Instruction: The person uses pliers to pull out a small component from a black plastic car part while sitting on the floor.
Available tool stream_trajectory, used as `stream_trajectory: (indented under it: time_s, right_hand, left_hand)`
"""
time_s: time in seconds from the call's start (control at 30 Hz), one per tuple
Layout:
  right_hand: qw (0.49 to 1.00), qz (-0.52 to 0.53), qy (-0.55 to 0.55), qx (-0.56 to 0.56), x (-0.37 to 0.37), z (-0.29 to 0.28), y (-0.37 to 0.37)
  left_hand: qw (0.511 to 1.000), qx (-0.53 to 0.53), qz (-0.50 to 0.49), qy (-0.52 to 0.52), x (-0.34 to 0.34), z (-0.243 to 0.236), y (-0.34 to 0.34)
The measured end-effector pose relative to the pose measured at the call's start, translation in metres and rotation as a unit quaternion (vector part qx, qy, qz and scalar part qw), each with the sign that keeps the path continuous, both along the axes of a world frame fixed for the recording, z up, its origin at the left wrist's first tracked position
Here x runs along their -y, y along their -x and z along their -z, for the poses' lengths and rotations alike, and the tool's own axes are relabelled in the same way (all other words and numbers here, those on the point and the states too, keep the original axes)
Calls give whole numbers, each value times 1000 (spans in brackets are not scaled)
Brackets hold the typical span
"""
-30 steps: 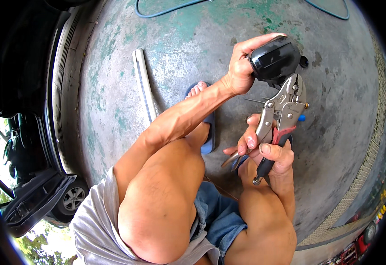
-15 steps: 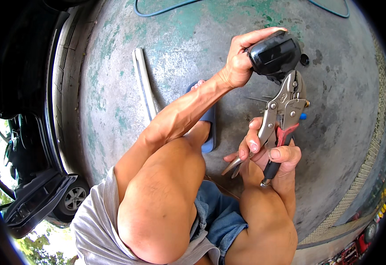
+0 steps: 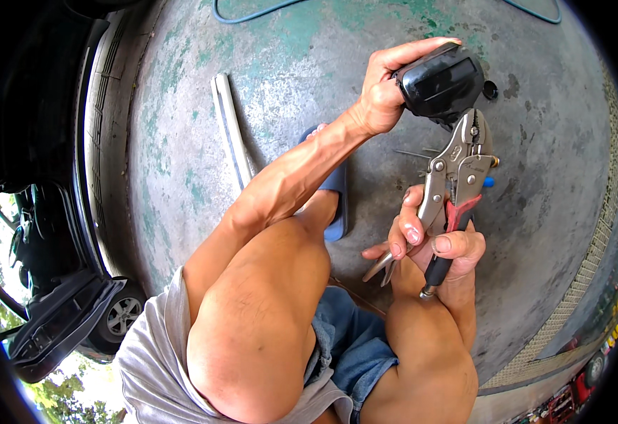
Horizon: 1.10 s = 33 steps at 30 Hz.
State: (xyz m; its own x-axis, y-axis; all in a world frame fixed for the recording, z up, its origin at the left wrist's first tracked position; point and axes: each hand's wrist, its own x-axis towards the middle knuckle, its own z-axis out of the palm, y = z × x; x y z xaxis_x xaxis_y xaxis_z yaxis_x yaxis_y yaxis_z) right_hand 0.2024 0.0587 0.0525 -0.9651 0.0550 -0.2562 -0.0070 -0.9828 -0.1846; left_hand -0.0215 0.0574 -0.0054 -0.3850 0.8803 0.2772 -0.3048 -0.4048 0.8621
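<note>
My left hand [image 3: 382, 92] reaches out ahead, fingers wrapped round a glossy black rounded plastic part [image 3: 442, 79]; the part's underside is hidden. Closer to me, my right hand [image 3: 439, 237] grips silver locking pliers [image 3: 457, 166], its fingers round the long handles. A red lever [image 3: 462, 210] and a black grip with a metal end [image 3: 436, 271] also sit in that hand; I cannot tell whether they belong to the pliers. The jaws point up toward the lower edge of the black part, and whether they touch it cannot be told.
A small black round cap [image 3: 490, 90] lies beyond the black part. Thin metal rods [image 3: 413, 153] and a blue-tipped piece [image 3: 489, 181] show near the pliers. A long pale strip [image 3: 229, 127] lies on the concrete floor at left. A blue hose [image 3: 256, 15] curves at the far edge. A black car [image 3: 40, 233] stands at left.
The pliers and my right hand have shifted very slightly right and upward. My left hand keeps its grip on the black part, which has tilted a little.
</note>
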Motion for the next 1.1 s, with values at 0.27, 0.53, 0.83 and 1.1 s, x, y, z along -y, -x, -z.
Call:
stream_trajectory:
  time_s: [0.27, 0.53, 0.83, 1.1]
  right_hand:
    - [999, 12, 4, 42, 3, -5, 3]
    - [999, 15, -27, 7, 4, 6, 0]
    - [996, 24, -57, 58, 10, 0, 1]
    - [999, 11, -42, 30, 7, 4, -4]
  left_hand:
    - [1000, 19, 18, 16, -2, 5, -2]
    - [1000, 5, 22, 3, -2, 11, -1]
    - [1000, 0, 5, 0, -1, 11, -5]
    - [1000, -28, -7, -10, 0, 6, -3]
